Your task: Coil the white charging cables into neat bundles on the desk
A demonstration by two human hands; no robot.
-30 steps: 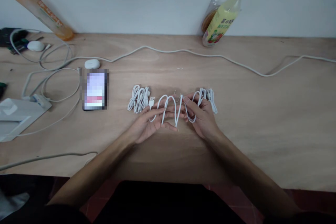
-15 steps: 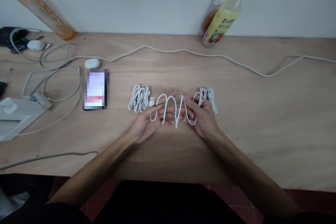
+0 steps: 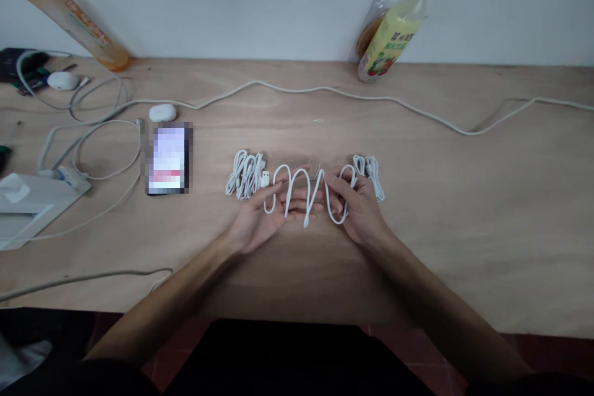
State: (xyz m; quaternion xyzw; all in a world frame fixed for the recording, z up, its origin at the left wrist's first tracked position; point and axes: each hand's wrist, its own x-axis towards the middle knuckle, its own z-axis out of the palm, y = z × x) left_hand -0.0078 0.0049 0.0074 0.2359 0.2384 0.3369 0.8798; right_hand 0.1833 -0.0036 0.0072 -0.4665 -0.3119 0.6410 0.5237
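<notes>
A loosely looped white cable (image 3: 307,198) is stretched between my two hands, above the wooden table. My left hand (image 3: 255,216) holds one end under its thumb, with a USB plug (image 3: 265,178) sticking out past the thumb. At the other end, my right hand (image 3: 359,207) grips the loops between thumb and fingers. Coiled white cables (image 3: 245,174) lie just beyond my left hand. More coiled cables (image 3: 375,178) lie behind my right hand, partly hidden by it. A thin tie (image 3: 315,174) shows near the fingertips.
A phone (image 3: 167,158) and a white earbud case (image 3: 162,113) lie left. One long cable (image 3: 325,90) crosses the table (image 3: 464,229). An orange bottle (image 3: 69,15) and a yellow bottle (image 3: 392,37) stand by the wall. A white box (image 3: 37,204) sits far left.
The left part of the held cable and its USB plug have shifted slightly left. The fingers of my left hand have moved a little under the loops. My right hand is nearly unchanged.
</notes>
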